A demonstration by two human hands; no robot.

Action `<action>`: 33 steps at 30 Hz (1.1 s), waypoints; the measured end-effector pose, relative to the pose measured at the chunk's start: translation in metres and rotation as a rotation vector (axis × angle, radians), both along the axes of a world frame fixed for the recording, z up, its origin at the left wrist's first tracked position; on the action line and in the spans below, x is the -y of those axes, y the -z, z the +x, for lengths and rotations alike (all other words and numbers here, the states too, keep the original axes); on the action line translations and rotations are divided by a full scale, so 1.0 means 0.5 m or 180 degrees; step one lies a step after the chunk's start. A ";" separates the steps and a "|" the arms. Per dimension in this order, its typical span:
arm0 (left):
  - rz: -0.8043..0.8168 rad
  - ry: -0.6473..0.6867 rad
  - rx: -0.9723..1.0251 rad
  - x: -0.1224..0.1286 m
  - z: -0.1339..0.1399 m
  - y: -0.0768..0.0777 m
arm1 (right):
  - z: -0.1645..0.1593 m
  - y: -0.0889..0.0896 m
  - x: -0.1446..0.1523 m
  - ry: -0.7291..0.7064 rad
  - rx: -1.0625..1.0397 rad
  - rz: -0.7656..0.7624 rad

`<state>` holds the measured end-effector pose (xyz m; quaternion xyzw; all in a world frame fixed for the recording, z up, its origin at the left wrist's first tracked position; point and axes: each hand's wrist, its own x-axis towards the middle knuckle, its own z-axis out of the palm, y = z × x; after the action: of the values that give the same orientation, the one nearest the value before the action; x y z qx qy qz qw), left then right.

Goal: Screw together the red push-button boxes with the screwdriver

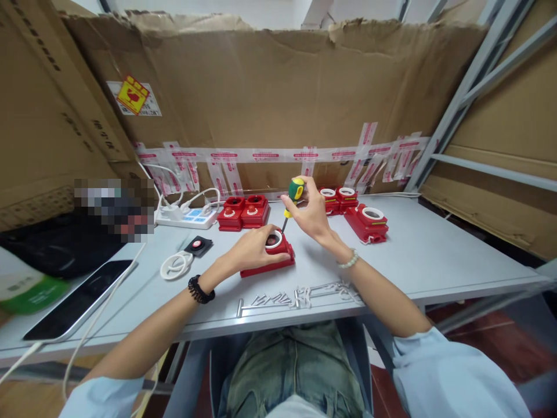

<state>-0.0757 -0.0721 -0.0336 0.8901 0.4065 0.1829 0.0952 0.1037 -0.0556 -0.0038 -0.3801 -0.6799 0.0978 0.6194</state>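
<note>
My left hand [251,248] rests on a red box [278,260] with a white ring on top, pressing it onto the grey table [435,255]. My right hand [311,213] grips a screwdriver [292,199] with a green and yellow handle, held upright with its tip down in the box beside the ring. Several screws [282,298] lie in a row near the table's front edge, just in front of the box.
More red boxes stand behind: two [243,212] at centre, others [368,220] to the right. A white power strip [187,217], a coiled white cable [176,266], a small black part [198,245] and a dark tablet [78,298] lie left. Cardboard walls the back.
</note>
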 end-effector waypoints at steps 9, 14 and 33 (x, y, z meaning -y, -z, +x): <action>0.0037 0.0047 0.0016 -0.004 -0.002 0.004 | -0.003 0.000 0.004 -0.0019 -0.0003 -0.0037; 0.0075 0.0070 0.0079 -0.006 -0.003 0.007 | -0.004 0.000 0.002 0.0014 -0.0019 -0.0019; 0.0128 0.0062 -0.0005 -0.009 -0.003 0.009 | -0.015 -0.010 0.012 0.0314 0.0305 0.0024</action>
<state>-0.0770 -0.0676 -0.0380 0.8959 0.3941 0.1895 0.0787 0.0963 -0.0614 0.0010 -0.4150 -0.6897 0.0463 0.5916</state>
